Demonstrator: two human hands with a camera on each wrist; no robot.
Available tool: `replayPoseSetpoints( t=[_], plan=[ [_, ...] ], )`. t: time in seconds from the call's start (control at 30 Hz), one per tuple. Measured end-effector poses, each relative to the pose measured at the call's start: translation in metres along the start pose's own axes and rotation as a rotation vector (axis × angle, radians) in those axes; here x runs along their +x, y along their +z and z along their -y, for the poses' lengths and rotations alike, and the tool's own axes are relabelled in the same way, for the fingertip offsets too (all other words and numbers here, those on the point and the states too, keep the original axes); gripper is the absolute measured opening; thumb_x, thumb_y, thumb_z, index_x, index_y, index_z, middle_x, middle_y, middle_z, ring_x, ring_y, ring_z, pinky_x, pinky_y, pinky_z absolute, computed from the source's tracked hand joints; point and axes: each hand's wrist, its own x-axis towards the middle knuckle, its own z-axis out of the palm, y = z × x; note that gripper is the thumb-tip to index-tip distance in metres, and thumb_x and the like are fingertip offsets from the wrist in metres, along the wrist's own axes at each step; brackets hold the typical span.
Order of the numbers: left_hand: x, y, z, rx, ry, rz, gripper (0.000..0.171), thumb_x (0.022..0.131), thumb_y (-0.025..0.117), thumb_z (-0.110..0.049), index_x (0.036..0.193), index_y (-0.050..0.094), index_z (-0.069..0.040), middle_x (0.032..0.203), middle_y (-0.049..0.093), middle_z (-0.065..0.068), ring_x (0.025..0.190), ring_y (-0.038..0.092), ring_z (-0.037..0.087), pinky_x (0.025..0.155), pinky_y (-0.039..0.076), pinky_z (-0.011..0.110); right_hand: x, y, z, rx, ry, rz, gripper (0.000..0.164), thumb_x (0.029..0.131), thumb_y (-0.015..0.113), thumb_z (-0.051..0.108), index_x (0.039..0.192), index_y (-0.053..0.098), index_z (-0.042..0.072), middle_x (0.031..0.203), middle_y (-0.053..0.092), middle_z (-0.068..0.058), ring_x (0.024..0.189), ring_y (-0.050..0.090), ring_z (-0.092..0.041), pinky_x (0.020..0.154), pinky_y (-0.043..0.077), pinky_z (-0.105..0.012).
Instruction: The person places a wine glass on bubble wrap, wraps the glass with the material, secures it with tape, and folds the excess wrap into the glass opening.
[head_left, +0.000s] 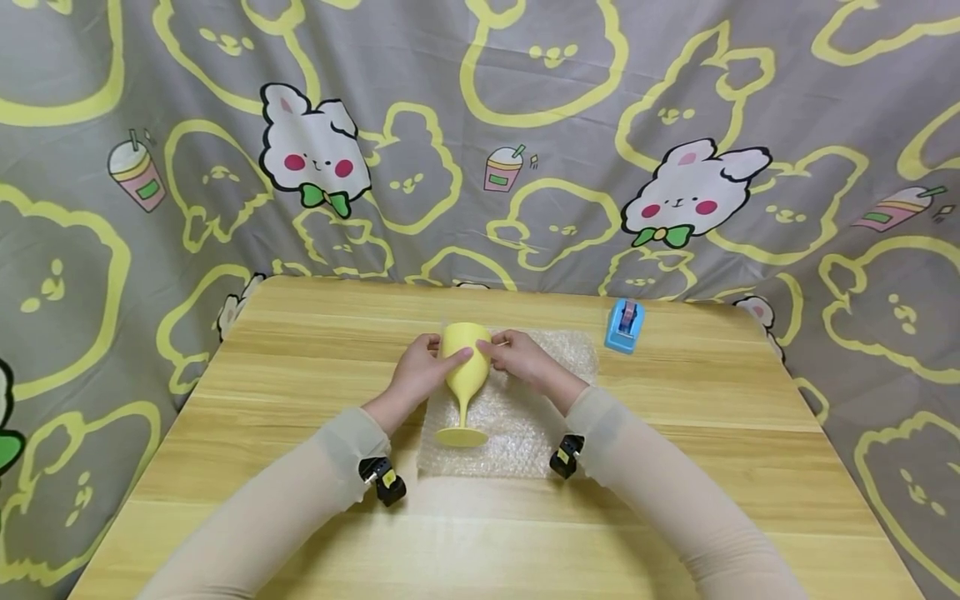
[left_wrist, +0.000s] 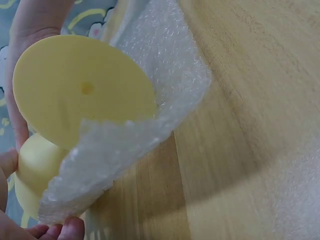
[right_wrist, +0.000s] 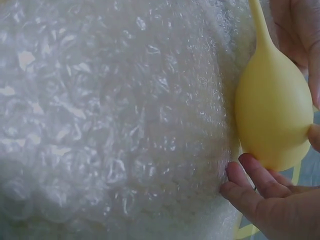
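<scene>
A yellow goblet (head_left: pixel 467 367) lies along a sheet of bubble wrap (head_left: pixel 525 417), its bowl away from me and its round foot (left_wrist: pixel 80 90) nearer. My left hand (head_left: pixel 417 372) holds the bowl from the left, thumb across it. In the left wrist view, its fingertips also touch a raised edge of the wrap (left_wrist: pixel 115 150) beside the goblet. From the right, my right hand (head_left: pixel 525 358) grips the same bowl. The right wrist view has this hand's thumb and fingers around the bowl (right_wrist: pixel 275 110), near its rim; the rim itself is hidden.
A blue tape dispenser (head_left: pixel 625 325) stands on the wooden table (head_left: pixel 712 467), behind and to the right of the wrap. A patterned grey curtain (head_left: pixel 450 75) hangs along the table's back and sides.
</scene>
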Motion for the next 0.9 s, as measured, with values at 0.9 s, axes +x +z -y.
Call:
replayPoseSetpoints(
  t=[0.9],
  plan=[
    [0.004, -0.009, -0.006, 0.02, 0.06, 0.054, 0.045, 0.095, 0.052, 0.004, 0.14, 0.054, 0.001, 0.14, 0.057, 0.016, 0.086, 0.066, 0.022, 0.068, 0.054, 0.027, 0.0, -0.015, 0.003, -0.096, -0.02, -0.074, 0.04, 0.095, 0.071, 0.023, 0.118, 0.064, -0.009, 0.12, 0.064, -0.022, 0.116, 0.058, -0.036, 0.103, 0.047, -0.044]
  ],
)
